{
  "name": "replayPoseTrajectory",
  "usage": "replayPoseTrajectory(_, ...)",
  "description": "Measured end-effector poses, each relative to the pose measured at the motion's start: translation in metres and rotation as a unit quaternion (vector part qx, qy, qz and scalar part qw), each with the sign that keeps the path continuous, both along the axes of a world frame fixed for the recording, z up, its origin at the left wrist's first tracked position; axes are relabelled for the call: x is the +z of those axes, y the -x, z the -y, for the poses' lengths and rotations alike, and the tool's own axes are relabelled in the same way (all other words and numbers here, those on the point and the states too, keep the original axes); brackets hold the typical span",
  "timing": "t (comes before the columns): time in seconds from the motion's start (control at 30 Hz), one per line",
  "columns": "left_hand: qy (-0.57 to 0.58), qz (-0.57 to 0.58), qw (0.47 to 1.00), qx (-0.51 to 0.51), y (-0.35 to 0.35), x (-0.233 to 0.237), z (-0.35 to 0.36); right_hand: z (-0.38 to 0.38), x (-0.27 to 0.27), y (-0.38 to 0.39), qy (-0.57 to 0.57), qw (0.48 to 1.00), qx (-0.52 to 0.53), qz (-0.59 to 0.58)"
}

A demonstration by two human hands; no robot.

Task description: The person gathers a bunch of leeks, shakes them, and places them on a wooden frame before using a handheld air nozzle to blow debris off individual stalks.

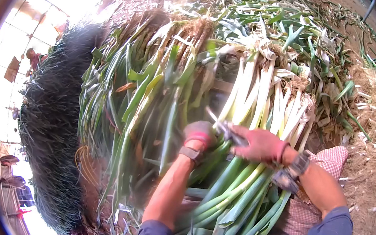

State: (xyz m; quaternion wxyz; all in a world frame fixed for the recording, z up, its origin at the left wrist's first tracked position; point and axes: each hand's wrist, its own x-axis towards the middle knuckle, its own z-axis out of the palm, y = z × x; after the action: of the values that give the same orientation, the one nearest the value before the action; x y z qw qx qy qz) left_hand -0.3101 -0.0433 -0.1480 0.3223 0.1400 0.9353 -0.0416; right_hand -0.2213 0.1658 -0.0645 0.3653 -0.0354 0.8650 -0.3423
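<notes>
A bunch of long green onions (252, 94) lies in front of me, roots away from me and green leaves toward my body. Over its middle, my right hand (261, 145) in a reddish work glove reaches left with its fingers closed together. Something dark grey and thin shows at its fingertips; I cannot tell what it is. My left hand (201, 133), gloved in grey and red, is close beside it at the left edge of the bunch, smeared by motion. A pale, thin strip (211, 114) sticks up between the hands.
More untrimmed green onions (156, 67) with brown roots are heaped to the left and behind. A tall dark-green stack (55, 125) stands at far left. Cut leaves (295, 27) pile up at the back. Root trimmings (369, 152) cover the right side. Checkered cloth (331, 159) covers my leg.
</notes>
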Motion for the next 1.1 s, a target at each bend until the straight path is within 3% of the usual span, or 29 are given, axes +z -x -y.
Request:
replayPoseTrajectory(0.1, 0.001, 0.008, 0.999, -0.040, -0.011, 0.016, -0.002, -0.006, 0.006, -0.020, -0.023, 0.995, 0.060, -0.081)
replayPoseTrajectory(0.17, 0.002, 0.015, 0.998, -0.060, -0.006, 0.028, 0.003, -0.012, 0.012, -0.013, -0.040, 0.998, -0.050, -0.024)
replayPoseTrajectory(0.2, 0.008, 0.007, 0.998, -0.061, 0.000, 0.027, 0.008, -0.016, 0.005, -0.012, -0.037, 0.992, -0.100, -0.065)
replayPoseTrajectory(0.3, -0.080, -0.187, 0.979, 0.008, 0.018, 0.027, 0.025, -0.017, -0.021, -0.007, -0.027, 0.980, -0.142, -0.137)
replayPoseTrajectory(0.37, -0.055, -0.349, 0.935, 0.035, 0.035, 0.029, 0.037, -0.008, -0.021, -0.010, 0.011, 0.984, -0.118, -0.132)
replayPoseTrajectory(0.43, -0.049, -0.428, 0.902, 0.027, 0.049, 0.020, 0.058, 0.001, -0.013, -0.007, 0.046, 0.986, -0.094, -0.127)
replayPoseTrajectory(0.5, -0.018, -0.366, 0.929, 0.048, 0.056, 0.017, 0.067, 0.010, 0.000, -0.003, 0.046, 0.988, -0.124, -0.074)
replayPoseTrajectory(0.57, -0.055, -0.277, 0.953, 0.107, 0.064, 0.016, 0.072, 0.016, -0.005, -0.002, 0.036, 0.987, -0.130, -0.093)
replayPoseTrajectory(0.63, -0.047, -0.275, 0.955, 0.098, 0.065, 0.014, 0.073, 0.024, -0.004, -0.003, 0.051, 0.995, -0.062, -0.054)
replayPoseTrajectory(0.7, -0.036, -0.209, 0.970, 0.121, 0.061, 0.022, 0.068, 0.028, -0.001, -0.003, 0.047, 0.995, -0.059, -0.070)
replayPoseTrajectory(0.8, -0.031, -0.230, 0.971, 0.053, 0.028, 0.022, 0.063, 0.024, -0.005, -0.002, 0.053, 0.985, -0.130, -0.099)
replayPoseTrajectory(0.87, -0.048, -0.259, 0.965, 0.019, 0.007, 0.019, 0.059, 0.027, -0.012, -0.007, 0.075, 0.987, -0.094, -0.102)
replayPoseTrajectory(0.9, -0.047, -0.258, 0.965, 0.020, 0.006, 0.021, 0.059, 0.029, -0.016, -0.010, 0.095, 0.988, -0.059, -0.106)
replayPoseTrajectory(0.97, -0.111, -0.251, 0.961, 0.039, 0.005, 0.026, 0.057, 0.035, -0.014, -0.009, 0.115, 0.984, -0.066, -0.115)
replayPoseTrajectory(1.03, -0.166, -0.234, 0.955, 0.074, 0.014, 0.015, 0.065, 0.041, 0.000, -0.001, 0.075, 0.989, -0.124, -0.037)
replayPoseTrajectory(1.1, -0.225, -0.229, 0.940, 0.116, 0.020, 0.004, 0.072, 0.047, -0.005, -0.004, 0.090, 0.990, -0.095, -0.048)
